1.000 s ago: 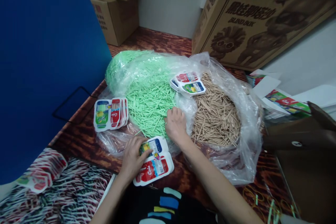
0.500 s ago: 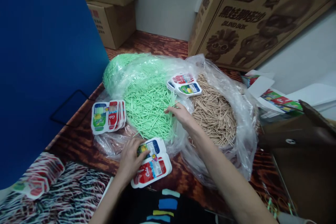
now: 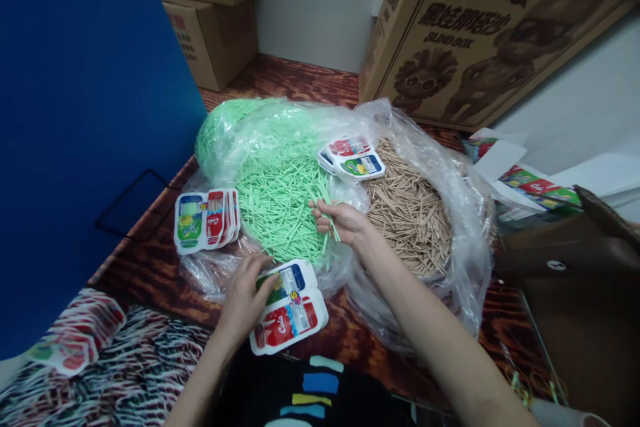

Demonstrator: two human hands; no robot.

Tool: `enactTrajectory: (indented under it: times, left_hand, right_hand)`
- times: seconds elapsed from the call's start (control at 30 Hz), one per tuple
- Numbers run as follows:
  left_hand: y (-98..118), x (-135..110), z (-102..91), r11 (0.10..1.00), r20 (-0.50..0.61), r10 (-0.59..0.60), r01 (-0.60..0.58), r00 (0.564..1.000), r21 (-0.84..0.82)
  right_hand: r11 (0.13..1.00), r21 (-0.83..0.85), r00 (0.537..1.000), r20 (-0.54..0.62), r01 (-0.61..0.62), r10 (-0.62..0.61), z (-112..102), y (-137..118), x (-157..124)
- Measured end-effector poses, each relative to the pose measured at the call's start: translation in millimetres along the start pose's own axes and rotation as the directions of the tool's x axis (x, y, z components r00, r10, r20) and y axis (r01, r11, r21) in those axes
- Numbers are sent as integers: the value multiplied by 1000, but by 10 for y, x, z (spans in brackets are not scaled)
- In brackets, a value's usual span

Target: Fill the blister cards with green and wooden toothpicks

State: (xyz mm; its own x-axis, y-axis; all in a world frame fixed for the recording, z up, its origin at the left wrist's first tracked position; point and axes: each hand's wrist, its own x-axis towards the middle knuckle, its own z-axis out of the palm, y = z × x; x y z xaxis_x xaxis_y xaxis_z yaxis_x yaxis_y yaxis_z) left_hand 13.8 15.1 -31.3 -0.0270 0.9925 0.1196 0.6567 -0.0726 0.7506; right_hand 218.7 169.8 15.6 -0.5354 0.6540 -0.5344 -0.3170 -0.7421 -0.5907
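Observation:
My right hand [image 3: 340, 219] is closed round a few thin green sticks [image 3: 330, 223], which poke out past the fingers. It is over the right side of a heap of similar green sticks [image 3: 280, 203] in an open clear plastic bag. My left hand [image 3: 250, 290] grips the upper left of a white bottle-shaped twin pack [image 3: 300, 317] with Sprite and Cola pictures, its thumb lying across the front. Further left lies an overlapping row of such packs [image 3: 207, 220]. More packs [image 3: 355, 160] rest on the plastic between the two heaps.
Brown sticks [image 3: 410, 213] fill a second clear bag on the right. Large cartons [image 3: 480, 40] stand behind, and a blue panel [image 3: 90, 113] rises at left. Many packs [image 3: 125, 367] are massed at lower left. An open brown box [image 3: 575, 300] is at right.
My right hand has shifted slightly down, and more green sticks now show in its fingers. My left hand and the twin pack stay nearly in place.

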Motion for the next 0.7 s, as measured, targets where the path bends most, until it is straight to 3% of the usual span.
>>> enactTrajectory:
  times: [0.07, 0.13, 0.2, 0.3, 0.4, 0.53, 0.63, 0.7]
  left_hand:
    - [88, 60, -26, 995, -107, -59, 50, 992, -86]
    - [189, 155, -15, 961, -129, -155, 119, 980, -248]
    - [287, 287, 36, 882, -40, -227, 188, 973, -432]
    - [410, 511, 145, 794, 113, -216, 242, 970, -557]
    - [527, 685, 228, 847, 121, -179, 215, 976, -486]
    - [725, 791, 266, 975, -38, -7, -2, 999, -222]
    - [855, 858, 285, 977, 43, 171, -164, 984, -136]
    - [884, 931, 304, 969, 93, 221, -208, 971, -131]
  right_hand:
    - [999, 14, 999, -23, -32, 32, -10, 37, -71]
    - [998, 22, 998, -26, -56, 57, -13, 109, -142]
    - [997, 33, 997, 1, -75, 75, -3, 197, -208]
    - [995, 43, 994, 59, -92, 90, 20, 306, -289]
    - [998, 2, 995, 82, -65, 65, 20, 366, -331]
    - [988, -153, 1000, -23, -5, 2, 3, 436, -307]
    - [970, -240, 995, -77, 38, -58, 32, 494, -258]
    - [957, -287, 996, -70, 40, -62, 64, 511, -240]
